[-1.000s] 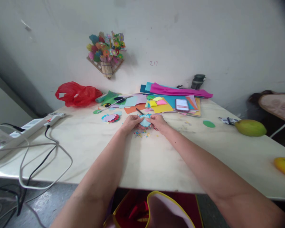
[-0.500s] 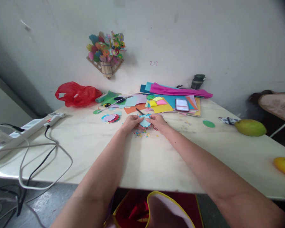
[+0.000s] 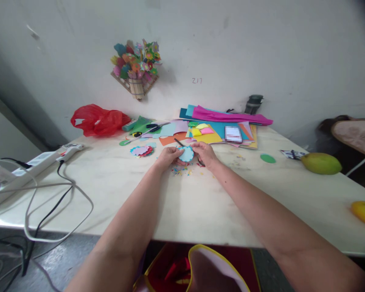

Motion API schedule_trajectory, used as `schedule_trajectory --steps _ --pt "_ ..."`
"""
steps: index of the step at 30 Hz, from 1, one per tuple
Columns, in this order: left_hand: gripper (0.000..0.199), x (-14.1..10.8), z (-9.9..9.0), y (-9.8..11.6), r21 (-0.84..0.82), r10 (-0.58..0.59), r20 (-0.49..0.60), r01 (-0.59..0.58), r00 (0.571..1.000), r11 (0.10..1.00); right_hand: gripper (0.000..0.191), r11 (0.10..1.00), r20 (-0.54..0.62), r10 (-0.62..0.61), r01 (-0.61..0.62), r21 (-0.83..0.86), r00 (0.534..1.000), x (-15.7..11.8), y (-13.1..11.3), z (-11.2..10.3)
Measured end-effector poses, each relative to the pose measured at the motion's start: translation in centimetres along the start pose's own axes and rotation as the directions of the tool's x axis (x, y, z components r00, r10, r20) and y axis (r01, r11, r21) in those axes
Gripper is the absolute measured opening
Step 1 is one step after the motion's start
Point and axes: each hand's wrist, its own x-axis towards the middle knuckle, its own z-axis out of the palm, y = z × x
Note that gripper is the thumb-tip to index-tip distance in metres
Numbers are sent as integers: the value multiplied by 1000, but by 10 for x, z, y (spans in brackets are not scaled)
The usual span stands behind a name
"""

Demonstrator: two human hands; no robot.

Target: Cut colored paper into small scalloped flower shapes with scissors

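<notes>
A light-blue paper piece (image 3: pixel 186 154) with a scalloped edge is between my two hands, just above the table. My left hand (image 3: pixel 168 157) pinches its left edge with thumb and fingers. At the upper right edge of the same piece, the closed fingertips of my right hand (image 3: pixel 205 154) meet it. Scissors (image 3: pixel 179 142) lie beneath, their dark blade showing behind the paper and part of a handle by my right hand. Small coloured paper scraps (image 3: pixel 182 172) are scattered in front. A pile of scalloped paper pieces (image 3: pixel 141 151) rests to the left.
Coloured paper sheets (image 3: pixel 211 138), a phone (image 3: pixel 232 134) and other scissors (image 3: pixel 153 128) lie behind my hands. Left are a red plastic bag (image 3: pixel 99 121), a power strip (image 3: pixel 36 164) and cables. A green circle (image 3: pixel 267 158) and green fruit (image 3: pixel 321 163) are right.
My right hand has shifted from over the paper piece to its upper right edge, uncovering more of the paper and the scissors' handle. My left hand stays nearly still.
</notes>
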Motion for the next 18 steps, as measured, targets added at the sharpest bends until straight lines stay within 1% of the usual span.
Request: schedule_trajectory --steps 7,11,18 --pt "36 -1 1 2 -37 2 -18 -3 1000 999 15 1000 -21 -4 4 -13 1000 0 -3 0" --pt "34 1 0 1 -35 12 -20 -13 1000 999 12 999 -15 -21 20 -25 1000 -1 -2 0" --pt "37 0 0 1 -24 38 -17 -38 999 999 10 999 12 -34 34 -8 999 1 1 -1"
